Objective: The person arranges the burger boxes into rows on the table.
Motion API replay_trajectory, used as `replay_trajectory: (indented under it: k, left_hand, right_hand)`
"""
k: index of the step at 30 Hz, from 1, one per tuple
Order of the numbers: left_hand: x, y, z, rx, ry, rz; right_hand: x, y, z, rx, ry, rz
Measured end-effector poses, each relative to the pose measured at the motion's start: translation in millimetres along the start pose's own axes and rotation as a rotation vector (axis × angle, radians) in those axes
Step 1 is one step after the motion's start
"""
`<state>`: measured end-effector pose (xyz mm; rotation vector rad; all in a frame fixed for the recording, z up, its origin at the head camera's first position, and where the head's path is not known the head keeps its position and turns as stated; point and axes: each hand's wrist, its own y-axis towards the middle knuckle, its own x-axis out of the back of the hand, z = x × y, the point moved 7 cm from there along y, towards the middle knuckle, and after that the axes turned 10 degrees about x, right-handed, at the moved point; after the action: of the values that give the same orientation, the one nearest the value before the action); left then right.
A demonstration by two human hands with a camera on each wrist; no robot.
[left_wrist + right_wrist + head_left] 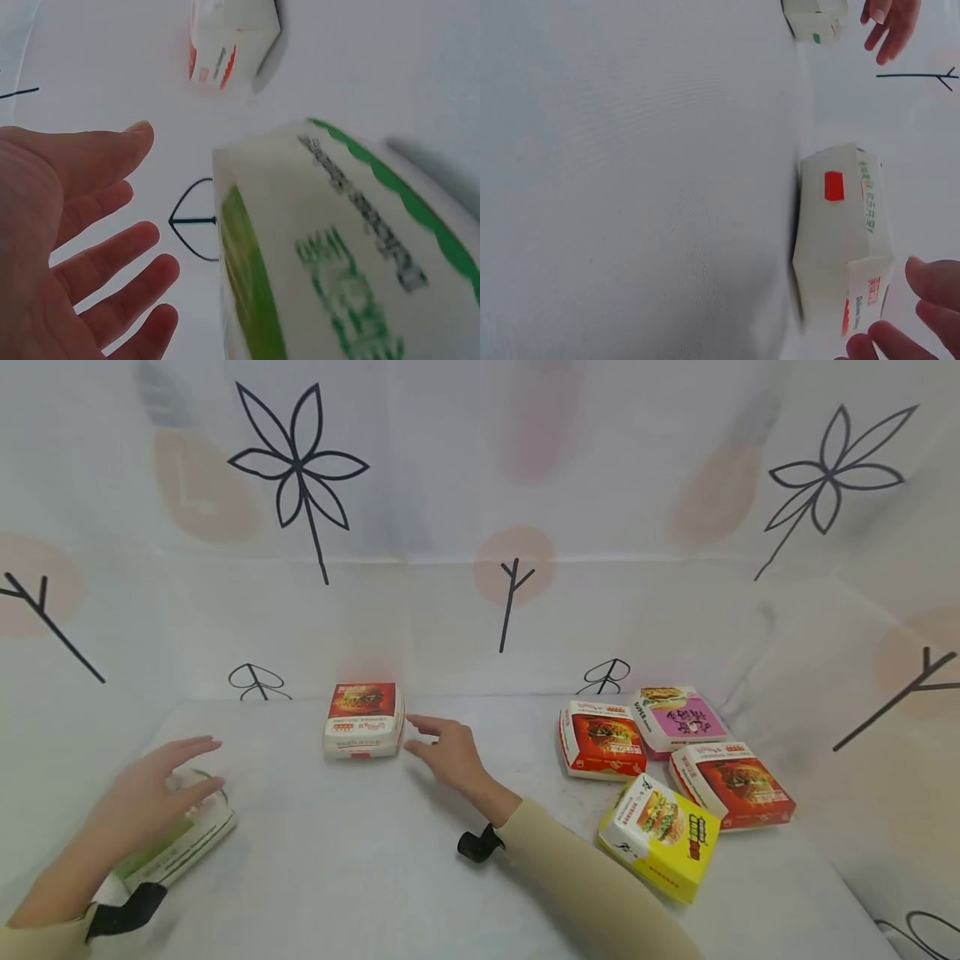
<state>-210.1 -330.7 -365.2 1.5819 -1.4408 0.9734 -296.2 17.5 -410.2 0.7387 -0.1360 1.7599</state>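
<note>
Left hand (142,797), fingers spread, is positioned beside the green-and-white carton (197,845), left on the white surface (337,860); right hand (453,756), thumb and forefinger parted, is just beside the rear red-and-white burger box (362,722).

green box (187,846) partly behind left hand (142,797), right sleeve (592,881) cropped below, small print (666,870) on yellow box (660,835) illegible

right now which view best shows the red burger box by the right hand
Head view: the red burger box shows whole, top and front. Right wrist mainly shows sides; left wrist, one cropped end.
</note>
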Motion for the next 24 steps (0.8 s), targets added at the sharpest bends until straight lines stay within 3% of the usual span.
replay_trajectory:
  k: [7, 12, 16, 24]
  left_hand:
    - [9.2, -17.8, 53.5, 0.134, 0.044, -0.032]
    - [7.7, -24.8, 80.0, 0.162, 0.061, -0.022]
    - [1.3, -29.3, 88.3, 0.157, 0.069, -0.008]
    - [-9.0, -38.0, 87.8, 0.151, 0.009, -0.033]
  right_hand:
    - [0, -7, 3, 0.002, -0.01, 0.013]
    - [-3, -15, 7, 0.013, 0.007, 0.037]
    - [-8, -24, 10, 0.01, 0.039, 0.077]
    - [-16, -38, 18, 0.014, 0.086, 0.142]
